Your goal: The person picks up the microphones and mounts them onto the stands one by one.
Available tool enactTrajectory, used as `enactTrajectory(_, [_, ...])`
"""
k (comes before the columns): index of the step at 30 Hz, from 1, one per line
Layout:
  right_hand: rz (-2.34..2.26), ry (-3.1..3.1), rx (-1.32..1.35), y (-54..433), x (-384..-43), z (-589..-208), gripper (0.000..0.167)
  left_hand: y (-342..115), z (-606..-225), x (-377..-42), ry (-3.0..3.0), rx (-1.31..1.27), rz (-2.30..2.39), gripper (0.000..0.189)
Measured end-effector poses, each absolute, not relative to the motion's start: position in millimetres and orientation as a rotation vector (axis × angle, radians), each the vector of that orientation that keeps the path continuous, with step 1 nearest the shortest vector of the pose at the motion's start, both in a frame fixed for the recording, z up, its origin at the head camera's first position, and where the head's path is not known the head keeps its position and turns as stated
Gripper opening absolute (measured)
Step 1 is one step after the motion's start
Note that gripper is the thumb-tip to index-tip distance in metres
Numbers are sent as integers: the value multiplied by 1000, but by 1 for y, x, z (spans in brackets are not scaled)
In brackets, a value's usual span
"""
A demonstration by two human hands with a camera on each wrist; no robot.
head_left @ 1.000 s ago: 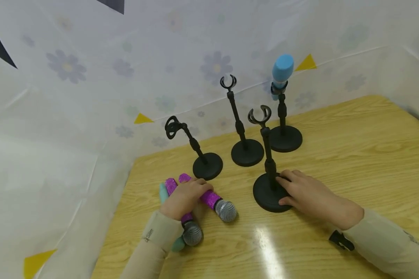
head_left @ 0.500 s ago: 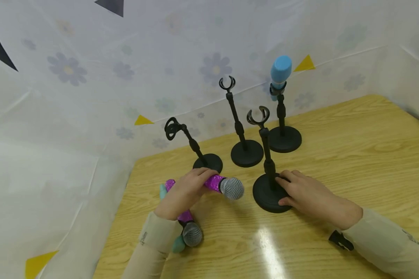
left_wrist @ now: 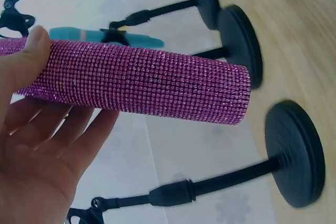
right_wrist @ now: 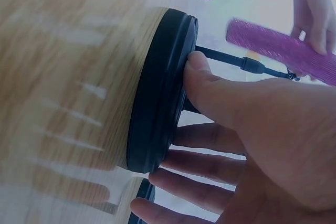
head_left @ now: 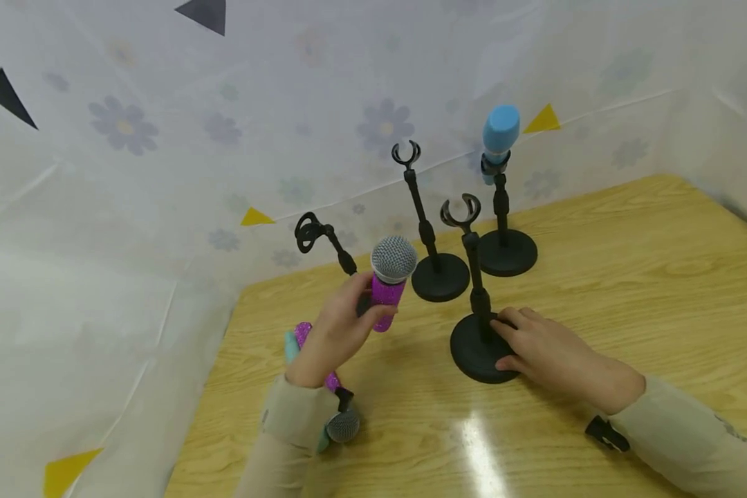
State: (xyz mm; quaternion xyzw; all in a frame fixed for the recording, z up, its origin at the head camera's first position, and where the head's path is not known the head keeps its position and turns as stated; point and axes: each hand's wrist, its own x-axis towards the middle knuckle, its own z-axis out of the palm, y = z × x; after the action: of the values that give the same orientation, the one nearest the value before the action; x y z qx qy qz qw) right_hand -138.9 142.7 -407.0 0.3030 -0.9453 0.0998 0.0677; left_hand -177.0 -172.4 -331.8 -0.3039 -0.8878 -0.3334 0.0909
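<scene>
Soft light, a white glare streak on the table (head_left: 629, 277), pale haze in the right wrist view

Glittery purple microphone (head_left: 389, 288) aloft, head up, near upright black stand (head_left: 481, 301)

Beige sleeves (head_left: 669, 425), faint dark markings (head_left: 732, 430)

Front stand (head_left: 481, 302) on table (head_left: 629, 277), three stands (head_left: 440, 278) behind it; lying microphone (head_left: 343, 427) to its left
</scene>
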Motion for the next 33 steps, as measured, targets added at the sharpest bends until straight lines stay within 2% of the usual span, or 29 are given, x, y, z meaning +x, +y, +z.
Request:
enactTrajectory(6, [303,-2848,916,142,-138,-408,60,-157,-318,-181,-2472,-814,-1333,49])
enactTrajectory(17, [300,-2860,916,142,-138,-406,59,-137,-296,-189,-2294,-731,-1676,45])
enactTrajectory(26, [303,-2881,895,142,-137,-408,60,-115,-278,-204,-2164,-832,-1738,49])
enactTrajectory(33, [313,-2860,898,142,-135,-405,60,-98,-269,-215,-2106,-927,-1733,63])
